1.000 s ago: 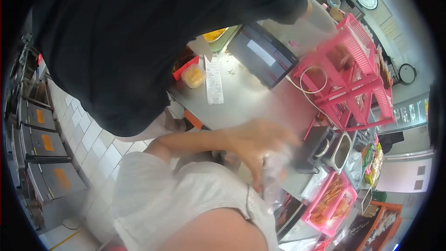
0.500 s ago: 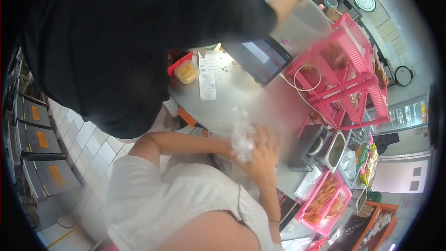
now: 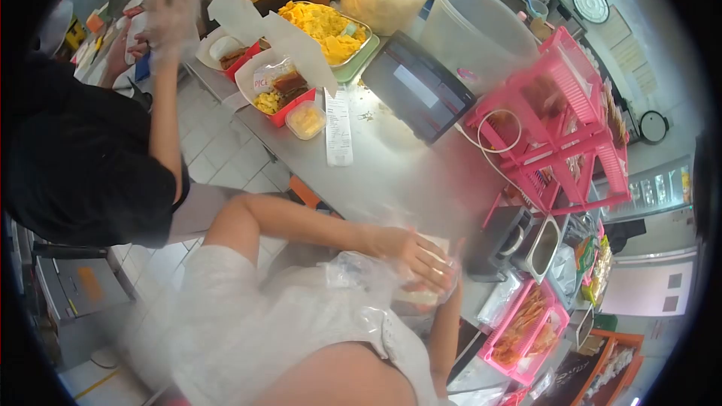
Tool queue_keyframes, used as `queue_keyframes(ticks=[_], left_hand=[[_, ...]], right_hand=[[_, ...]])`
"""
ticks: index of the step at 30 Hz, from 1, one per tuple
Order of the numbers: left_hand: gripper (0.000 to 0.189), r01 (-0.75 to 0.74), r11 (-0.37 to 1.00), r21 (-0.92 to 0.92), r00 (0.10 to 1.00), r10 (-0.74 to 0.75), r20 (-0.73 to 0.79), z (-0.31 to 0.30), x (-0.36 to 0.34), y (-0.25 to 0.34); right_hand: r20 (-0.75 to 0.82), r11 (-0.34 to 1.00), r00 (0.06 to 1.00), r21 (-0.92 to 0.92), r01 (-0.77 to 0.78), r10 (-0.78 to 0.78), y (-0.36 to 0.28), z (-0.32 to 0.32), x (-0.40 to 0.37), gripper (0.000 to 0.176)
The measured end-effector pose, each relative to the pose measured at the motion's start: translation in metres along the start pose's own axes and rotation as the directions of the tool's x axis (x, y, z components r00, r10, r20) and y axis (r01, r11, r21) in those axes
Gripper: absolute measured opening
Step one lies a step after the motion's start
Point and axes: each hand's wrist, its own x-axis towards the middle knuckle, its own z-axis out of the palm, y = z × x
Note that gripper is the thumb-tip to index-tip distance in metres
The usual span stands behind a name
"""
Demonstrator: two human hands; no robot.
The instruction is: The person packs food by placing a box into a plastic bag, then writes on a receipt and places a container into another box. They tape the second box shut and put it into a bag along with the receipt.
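Observation:
My left hand (image 3: 421,259) lies across a pale, boxy package (image 3: 432,246), its fingers curled over it. My right hand (image 3: 453,278) is at the package's other side, mostly hidden by it and blurred; parts of its fingers show against the edge. Crumpled clear plastic (image 3: 353,271) hangs around the package and by my left wrist. Both hands are close together in front of my body, near the edge of the metal counter (image 3: 391,188).
Food boxes (image 3: 280,105), a small tub (image 3: 306,120), a receipt (image 3: 338,131), a yellow food tray (image 3: 327,34), a tablet (image 3: 417,86) and pink racks (image 3: 553,120) stand on the counter. A co-worker in black (image 3: 90,158) is at the left, one gloved hand (image 3: 173,15) raised.
The co-worker has drawn back to the left, uncovering the boxes and tray. The crumpled plastic between my hands has moved toward my body, and a pale package now shows between them.

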Motion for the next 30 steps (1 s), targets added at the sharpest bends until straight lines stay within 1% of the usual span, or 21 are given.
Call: queue_keyframes(ticks=[1,2,3,5,6,7,8,10,12,14,16,18,20,21,22,23,24,25,27,29,30], left_hand=[[0.026,-0.128,0.992,0.021,0.991,0.128,0.027,-0.006,0.008,0.0],[0.028,-0.24,0.964,0.114,0.969,0.23,0.09,-0.011,0.013,-0.003],[0.028,-0.239,0.964,0.119,0.969,0.229,0.094,-0.013,0.024,-0.004],[0.037,-0.534,0.841,0.084,0.846,0.53,0.06,-0.019,0.052,-0.004],[0.042,-0.66,0.735,0.159,0.751,0.639,0.164,-0.022,0.062,-0.004],[0.042,-0.685,0.712,0.156,0.728,0.657,0.196,-0.023,0.07,-0.005],[0.042,-0.671,0.724,0.159,0.74,0.641,0.204,-0.025,0.076,-0.003],[0.043,-0.58,0.795,0.18,0.813,0.55,0.192,-0.028,0.079,-0.004],[0.044,-0.33,0.916,0.229,0.944,0.319,0.085,-0.039,0.072,-0.012],[0.045,-0.019,0.968,0.25,0.996,0.04,-0.078,-0.05,0.064,-0.026],[0.046,0.224,0.948,0.224,0.956,-0.17,-0.238,-0.054,0.059,-0.039],[0.047,0.379,0.905,0.192,0.881,-0.29,-0.373,-0.046,0.06,-0.05],[0.048,0.476,0.855,0.206,0.825,-0.353,-0.442,-0.034,0.061,-0.058],[0.049,0.505,0.832,0.232,0.817,-0.373,-0.439,-0.029,0.062,-0.061],[0.049,0.519,0.812,0.269,0.83,-0.403,-0.385,-0.025,0.061,-0.064],[0.05,0.512,0.8,0.314,0.855,-0.436,-0.282,-0.02,0.059,-0.066],[0.051,0.477,0.803,0.357,0.872,-0.482,-0.081,-0.019,0.054,-0.066],[0.051,0.431,0.817,0.384,0.852,-0.508,0.124,-0.018,0.049,-0.066],[0.057,0.232,0.649,0.725,0.725,-0.612,0.315,-0.004,0.04,-0.066],[0.062,0.19,0.62,0.761,0.72,-0.615,0.321,0.001,0.033,-0.049],[0.06,0.168,0.514,0.841,0.732,-0.637,0.243,0.008,0.022,-0.046]], right_hand=[[-0.024,0.998,1.0,0.057,-0.001,0.002,0.002,0.003,-0.004,0.064],[-0.049,0.994,0.999,0.11,0.006,-0.001,0.002,0.005,-0.007,0.062],[-0.077,0.986,0.997,0.167,0.019,-0.006,-0.003,0.0,-0.011,0.059],[-0.122,0.963,0.992,0.265,0.051,-0.019,-0.009,-0.01,-0.015,0.055],[-0.143,0.948,0.989,0.309,0.078,-0.035,-0.012,-0.018,-0.02,0.053],[-0.161,0.935,0.986,0.34,0.098,-0.045,-0.016,-0.024,-0.022,0.051],[-0.173,0.921,0.984,0.374,0.108,-0.045,-0.014,-0.027,-0.021,0.049],[-0.199,0.901,0.979,0.418,0.118,-0.035,-0.011,-0.027,-0.023,0.045],[-0.216,0.89,0.976,0.442,0.112,-0.015,-0.001,-0.018,-0.018,0.041],[-0.244,0.871,0.97,0.476,0.124,-0.005,0.004,-0.015,-0.014,0.038],[-0.275,0.848,0.961,0.509,0.148,-0.002,0.007,-0.014,-0.009,0.034],[-0.318,0.814,0.948,0.548,0.191,-0.009,0.001,-0.024,-0.005,0.03],[-0.338,0.805,0.941,0.554,0.21,-0.013,-0.003,-0.028,-0.01,0.027],[-0.338,0.813,0.941,0.542,0.214,-0.022,-0.005,-0.028,-0.015,0.026],[-0.329,0.831,0.944,0.518,0.202,-0.025,-0.006,-0.025,-0.022,0.024],[-0.31,0.87,0.95,0.461,0.176,-0.028,-0.008,-0.02,-0.03,0.023],[-0.286,0.913,0.957,0.38,0.151,-0.039,-0.008,-0.011,-0.034,0.022],[-0.262,0.956,0.963,0.258,0.136,-0.066,-0.008,0.002,-0.037,0.021],[-0.226,0.976,0.952,-0.113,0.184,-0.205,-0.003,0.044,-0.031,0.017],[-0.181,0.926,0.965,-0.361,0.112,-0.187,-0.003,0.078,-0.03,0.013],[-0.191,0.928,0.964,-0.357,0.11,-0.187,0.004,0.09,-0.03,0.013]])
